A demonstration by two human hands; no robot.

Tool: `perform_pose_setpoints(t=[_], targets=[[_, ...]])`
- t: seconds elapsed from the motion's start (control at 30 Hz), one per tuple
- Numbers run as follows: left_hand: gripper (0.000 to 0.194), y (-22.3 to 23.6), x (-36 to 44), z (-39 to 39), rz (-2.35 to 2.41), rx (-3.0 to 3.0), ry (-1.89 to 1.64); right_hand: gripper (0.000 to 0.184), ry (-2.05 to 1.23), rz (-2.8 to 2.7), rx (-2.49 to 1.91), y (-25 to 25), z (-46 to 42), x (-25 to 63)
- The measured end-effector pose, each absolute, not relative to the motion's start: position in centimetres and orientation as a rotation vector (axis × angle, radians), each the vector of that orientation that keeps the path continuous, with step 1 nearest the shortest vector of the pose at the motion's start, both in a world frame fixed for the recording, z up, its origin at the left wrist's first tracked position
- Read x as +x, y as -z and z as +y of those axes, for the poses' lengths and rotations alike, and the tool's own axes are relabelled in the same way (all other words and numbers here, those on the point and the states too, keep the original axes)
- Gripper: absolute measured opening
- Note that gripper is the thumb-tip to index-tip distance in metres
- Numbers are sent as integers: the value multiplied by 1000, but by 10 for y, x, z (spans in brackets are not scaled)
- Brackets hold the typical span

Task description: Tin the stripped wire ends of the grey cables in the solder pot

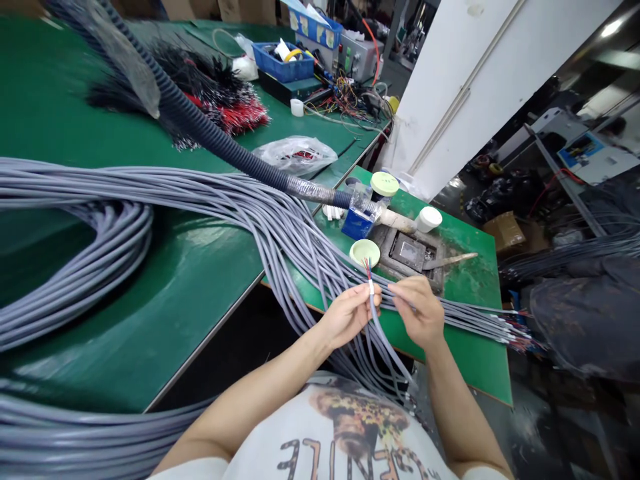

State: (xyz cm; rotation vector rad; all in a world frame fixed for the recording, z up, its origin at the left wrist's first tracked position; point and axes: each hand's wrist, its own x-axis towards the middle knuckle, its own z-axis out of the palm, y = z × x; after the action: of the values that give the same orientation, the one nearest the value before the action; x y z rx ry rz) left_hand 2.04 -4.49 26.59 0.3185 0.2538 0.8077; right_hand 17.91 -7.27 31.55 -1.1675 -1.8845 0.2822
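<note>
so, the left hand [347, 317] pinches a grey sheathed cable [385, 347] between the hands, its long axis tilted up to a white band [371, 288]; the right hand's [417, 310] fingertips [393, 290] sit just beside it, grip unclear.

A long green-topped bench [125, 127] occupies the left side, with a smaller green bench [480, 360] just beside it, near a white partition [465, 87]. Cardboard boxes [245, 10] stand beyond the far end of the bench. On the dark floor [520, 427] at right, a carton [505, 230] sits near white equipment [580, 150], and a ceiling light [611, 28] is lit at upper right.
</note>
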Motion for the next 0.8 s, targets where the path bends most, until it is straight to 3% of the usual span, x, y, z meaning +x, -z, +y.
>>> perform_pose_setpoints(t=[0.1,0.3,0.47,0.6,0.8], targets=[[20,-271,21,-42,254,271,-830,44,-196,-2179,-1051,-311,-79,180],[29,-273,22,-38,326,413,-867,40,-174,-2137,-929,-311,-66,178],[25,-259,14,-39,681,1313,-1169,24,-237,-1771,-1249,-330,-37,183],[17,-238,14,-41,677,2033,-1225,18,-320,-1584,-1389,-329,-4,184],[14,-225,18,-40,654,2262,-1262,21,-427,-1583,-1406,-315,33,179]])
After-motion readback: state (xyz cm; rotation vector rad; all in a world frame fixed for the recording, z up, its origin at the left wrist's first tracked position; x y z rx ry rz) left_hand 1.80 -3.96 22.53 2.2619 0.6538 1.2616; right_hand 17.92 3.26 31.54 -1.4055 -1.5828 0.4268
